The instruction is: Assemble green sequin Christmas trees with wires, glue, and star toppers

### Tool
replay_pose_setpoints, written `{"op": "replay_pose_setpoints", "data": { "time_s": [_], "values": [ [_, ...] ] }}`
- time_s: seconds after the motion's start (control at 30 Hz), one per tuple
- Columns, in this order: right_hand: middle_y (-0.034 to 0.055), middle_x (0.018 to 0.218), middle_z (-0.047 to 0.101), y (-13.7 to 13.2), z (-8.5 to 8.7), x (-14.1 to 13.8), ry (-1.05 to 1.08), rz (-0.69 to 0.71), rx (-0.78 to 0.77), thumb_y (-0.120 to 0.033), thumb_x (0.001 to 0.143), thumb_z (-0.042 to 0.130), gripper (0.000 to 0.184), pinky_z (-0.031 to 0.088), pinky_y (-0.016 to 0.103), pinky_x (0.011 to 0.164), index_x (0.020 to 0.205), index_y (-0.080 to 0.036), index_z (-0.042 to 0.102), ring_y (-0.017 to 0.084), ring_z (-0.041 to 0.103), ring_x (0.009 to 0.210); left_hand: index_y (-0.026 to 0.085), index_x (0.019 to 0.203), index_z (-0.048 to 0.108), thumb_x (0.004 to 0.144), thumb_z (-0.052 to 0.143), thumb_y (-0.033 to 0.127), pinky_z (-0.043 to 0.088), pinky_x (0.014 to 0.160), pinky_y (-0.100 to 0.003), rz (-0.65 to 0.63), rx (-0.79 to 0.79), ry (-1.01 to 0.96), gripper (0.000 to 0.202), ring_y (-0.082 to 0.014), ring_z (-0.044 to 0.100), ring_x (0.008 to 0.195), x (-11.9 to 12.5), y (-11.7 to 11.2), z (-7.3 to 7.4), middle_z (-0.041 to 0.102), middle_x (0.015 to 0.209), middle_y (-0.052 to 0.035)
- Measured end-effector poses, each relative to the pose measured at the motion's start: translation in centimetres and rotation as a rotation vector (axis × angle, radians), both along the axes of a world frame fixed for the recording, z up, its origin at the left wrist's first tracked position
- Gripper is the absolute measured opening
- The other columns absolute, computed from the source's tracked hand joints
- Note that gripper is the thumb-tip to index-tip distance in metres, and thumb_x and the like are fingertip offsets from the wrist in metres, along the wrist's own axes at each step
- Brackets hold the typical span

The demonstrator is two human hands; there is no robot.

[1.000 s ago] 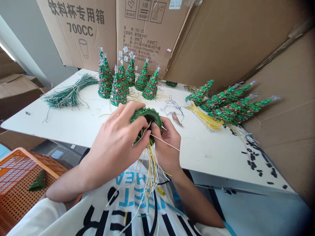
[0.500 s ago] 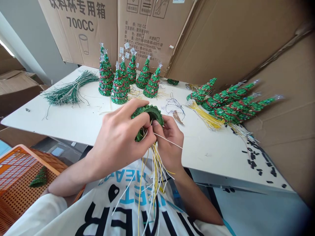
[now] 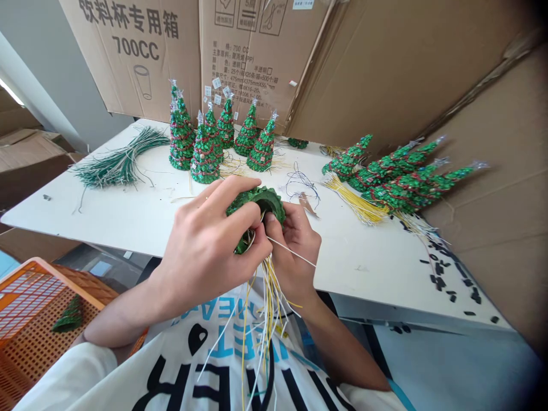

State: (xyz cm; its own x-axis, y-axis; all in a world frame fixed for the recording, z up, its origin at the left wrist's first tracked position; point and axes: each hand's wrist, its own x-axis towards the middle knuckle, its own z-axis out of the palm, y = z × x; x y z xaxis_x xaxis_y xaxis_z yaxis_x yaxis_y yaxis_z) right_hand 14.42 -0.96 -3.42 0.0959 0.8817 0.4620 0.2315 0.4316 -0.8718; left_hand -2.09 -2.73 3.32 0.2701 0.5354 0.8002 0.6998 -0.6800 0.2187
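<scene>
a white table carries green trees and wire bundles.

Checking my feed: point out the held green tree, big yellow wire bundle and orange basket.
Green tree (image 3: 273, 197): head view, base rim.
Yellow wire bundle (image 3: 358, 201): head view, middle.
Orange basket (image 3: 38, 261): head view, rim corner.

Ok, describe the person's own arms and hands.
The left hand and right hand are bare, with no gloves, rings or watch visible. White sleeves leave both forearms uncovered. The shirt is white with black and blue lettering.
</scene>
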Motion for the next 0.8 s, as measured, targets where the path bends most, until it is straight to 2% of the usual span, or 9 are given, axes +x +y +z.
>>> {"op": "replay_pose_setpoints", "data": {
  "time_s": [0.4,0.53,0.63,0.8],
  "values": [
    [-0.0008,0.091,0.074,-0.09,0.04,0.11,-0.043,0.006,0.01,-0.047,0.11,0.063,0.024,0.061,0.034,0.075,0.12,-0.026,0.07,0.02,0.07,0.08,0.021,0.086,0.069,0.095,0.069,0.013,0.068,0.088,-0.041,0.009,-0.012,0.011,0.012,-0.0247,0.079,0.104,-0.08,-0.08,0.07,0.078,0.128,-0.0112],
    [0.0015,0.105,0.079,-0.19,-0.03,-0.09,-0.07,-0.021,0.06,-0.044,0.11,0.063,0.023,0.062,0.036,0.08,0.125,-0.027,0.07,0.021,0.074,0.087,0.02,0.089,0.07,0.097,0.07,0.017,0.066,0.083,-0.04,0.037,-0.06,0.01,0.009,-0.0252,0.078,0.101,-0.16,-0.25,0.2,0.077,0.127,-0.0116],
    [0.0034,0.114,0.08,-0.32,-0.13,-0.3,-0.091,-0.069,0.094,-0.042,0.109,0.065,0.028,0.064,0.037,0.085,0.133,-0.028,0.067,0.022,0.077,0.095,0.021,0.097,0.074,0.099,0.07,0.019,0.067,0.086,-0.042,0.051,-0.101,0.021,0.004,-0.0273,0.078,0.106,-0.27,-0.58,0.27,0.077,0.129,-0.0122],
    [0.0017,0.107,0.08,-0.35,-0.1,-0.45,-0.103,-0.114,0.157,-0.039,0.11,0.065,0.022,0.062,0.033,0.08,0.128,-0.028,0.068,0.018,0.074,0.087,0.02,0.103,0.078,0.101,0.068,0.014,0.067,0.091,-0.044,0.052,-0.097,0.046,0.012,-0.0285,0.076,0.113,-0.21,-0.74,0.06,0.075,0.134,-0.0136]
  ]
}}
